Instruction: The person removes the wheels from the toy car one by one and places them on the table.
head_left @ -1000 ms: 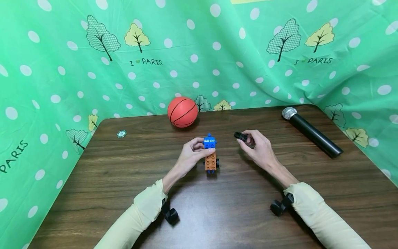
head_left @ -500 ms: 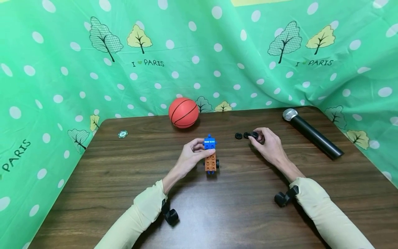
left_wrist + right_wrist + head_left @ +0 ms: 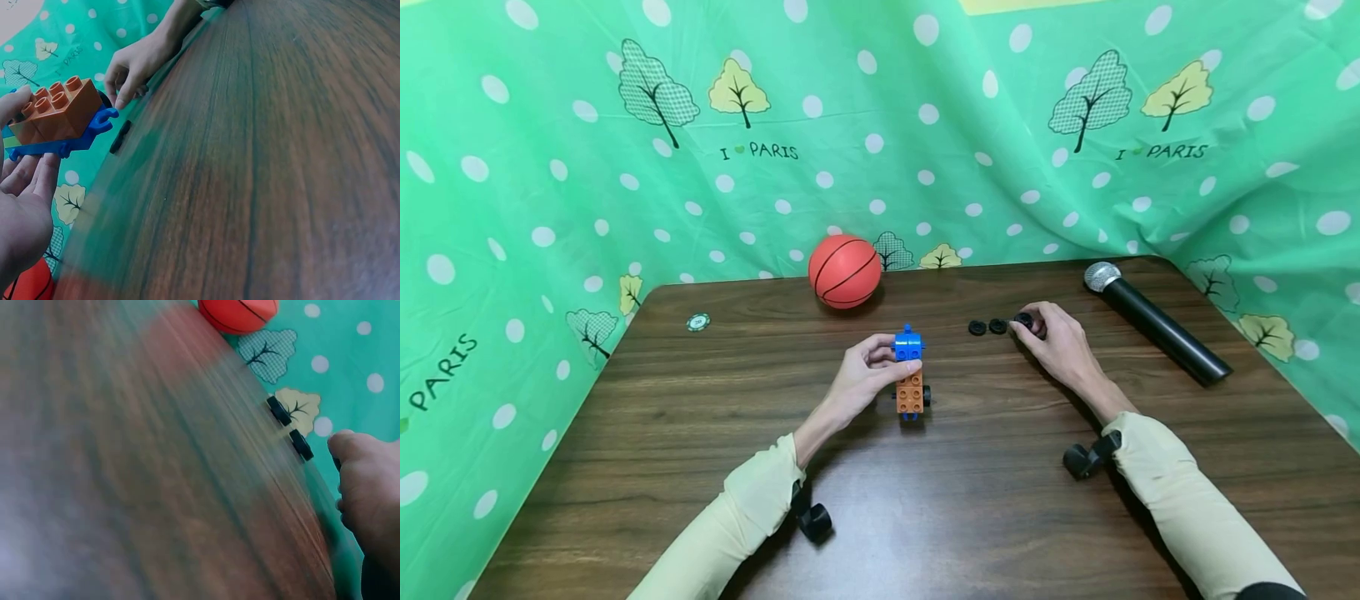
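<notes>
My left hand (image 3: 868, 371) grips a toy block vehicle (image 3: 910, 393) between thumb and fingers. Orange studded bricks (image 3: 65, 112) sit on its blue base (image 3: 81, 140), and a blue piece (image 3: 907, 345) tops the far end. One black wheel (image 3: 927, 396) shows on its right side. To the right, my right hand (image 3: 1060, 342) pinches another black wheel (image 3: 1023, 320) at the table surface, partly covered by the fingers. Two loose black wheels (image 3: 977, 327) lie in a row just left of it; the right wrist view shows them beside the hand (image 3: 372, 478).
A red toy basketball (image 3: 846, 272) stands at the table's back edge. The microphone (image 3: 1157, 325) lies at the right, beyond my right hand. A small poker chip (image 3: 697, 322) is at the far left. Behind the table (image 3: 700, 450) hangs a green dotted curtain (image 3: 835, 192).
My right hand has moved right, leaving two wheels behind on the table in a row. It still pinches a third. The left hand keeps the block vehicle in nearly the same place.
</notes>
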Available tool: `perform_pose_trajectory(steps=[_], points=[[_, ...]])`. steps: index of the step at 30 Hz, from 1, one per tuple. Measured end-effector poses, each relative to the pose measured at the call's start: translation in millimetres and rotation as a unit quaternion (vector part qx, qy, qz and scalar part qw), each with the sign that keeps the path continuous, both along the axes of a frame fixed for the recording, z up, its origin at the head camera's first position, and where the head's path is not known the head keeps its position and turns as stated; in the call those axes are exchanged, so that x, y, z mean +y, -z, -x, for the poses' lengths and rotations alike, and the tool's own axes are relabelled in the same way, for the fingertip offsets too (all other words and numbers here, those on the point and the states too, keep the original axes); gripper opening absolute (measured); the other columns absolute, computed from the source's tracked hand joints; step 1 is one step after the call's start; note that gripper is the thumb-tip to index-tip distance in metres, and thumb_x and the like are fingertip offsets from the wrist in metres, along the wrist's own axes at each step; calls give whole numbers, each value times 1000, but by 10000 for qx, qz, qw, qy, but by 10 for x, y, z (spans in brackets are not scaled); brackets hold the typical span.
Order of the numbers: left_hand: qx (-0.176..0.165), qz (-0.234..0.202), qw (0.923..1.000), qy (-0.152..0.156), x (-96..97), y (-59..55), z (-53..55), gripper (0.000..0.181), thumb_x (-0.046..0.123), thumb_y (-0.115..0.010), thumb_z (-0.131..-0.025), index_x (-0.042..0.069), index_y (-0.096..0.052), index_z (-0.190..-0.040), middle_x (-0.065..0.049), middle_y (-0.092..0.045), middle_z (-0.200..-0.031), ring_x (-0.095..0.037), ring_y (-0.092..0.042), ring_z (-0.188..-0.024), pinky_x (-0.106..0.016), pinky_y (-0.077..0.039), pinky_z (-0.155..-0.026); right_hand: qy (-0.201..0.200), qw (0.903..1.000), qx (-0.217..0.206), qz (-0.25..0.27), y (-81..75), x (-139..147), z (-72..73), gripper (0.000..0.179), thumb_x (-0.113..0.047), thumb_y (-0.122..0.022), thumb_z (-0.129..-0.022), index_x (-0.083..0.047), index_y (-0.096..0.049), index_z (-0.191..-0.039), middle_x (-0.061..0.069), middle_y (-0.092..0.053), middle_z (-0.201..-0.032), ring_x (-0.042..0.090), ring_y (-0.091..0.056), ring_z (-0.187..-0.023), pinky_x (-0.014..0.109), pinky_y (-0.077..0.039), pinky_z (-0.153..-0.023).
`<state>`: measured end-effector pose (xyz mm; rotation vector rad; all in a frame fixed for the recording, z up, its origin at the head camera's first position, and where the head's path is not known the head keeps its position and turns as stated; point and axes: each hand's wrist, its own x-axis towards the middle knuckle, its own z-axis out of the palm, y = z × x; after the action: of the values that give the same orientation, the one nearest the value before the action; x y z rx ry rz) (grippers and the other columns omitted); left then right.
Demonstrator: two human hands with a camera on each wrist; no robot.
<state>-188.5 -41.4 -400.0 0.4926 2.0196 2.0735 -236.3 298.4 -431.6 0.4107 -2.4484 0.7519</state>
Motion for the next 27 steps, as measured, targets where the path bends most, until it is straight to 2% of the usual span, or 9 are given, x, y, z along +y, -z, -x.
perform_pose_trajectory(steps=[11,20,27], points=[[-15,28,10000,25,-4,2,18,48,17,-77,-92,-2,-59,-133,-7,-71,-102,-15,-68,-91,-28,-55,-85,37,9998,-190,-103,33,66,71,21,-10,-74,-96,3,-64,-110,15,-60,-88,29,-58,-77,45,-46,-68],[-37,31,10000,-8,-9,-5,10,47,14,-77,-92,-2,-59,-132,-6,-71,-101,-15,-68,-90,-28,-54,-84,51,9977,-537,-419,29,87,81,24,-16,-72,-99,2,-65,-112,14,-59,-88,30,-54,-79,46,-43,-71],[-11,63,10000,23,-15,2,9,47,14,-77,-92,-2,-59,-133,-7,-71,-101,-15,-68,-89,-28,-55,-84,-24,9966,-612,-544,26,94,83,22,-15,-72,-99,2,-66,-111,14,-59,-88,32,-54,-81,48,-42,-73]])
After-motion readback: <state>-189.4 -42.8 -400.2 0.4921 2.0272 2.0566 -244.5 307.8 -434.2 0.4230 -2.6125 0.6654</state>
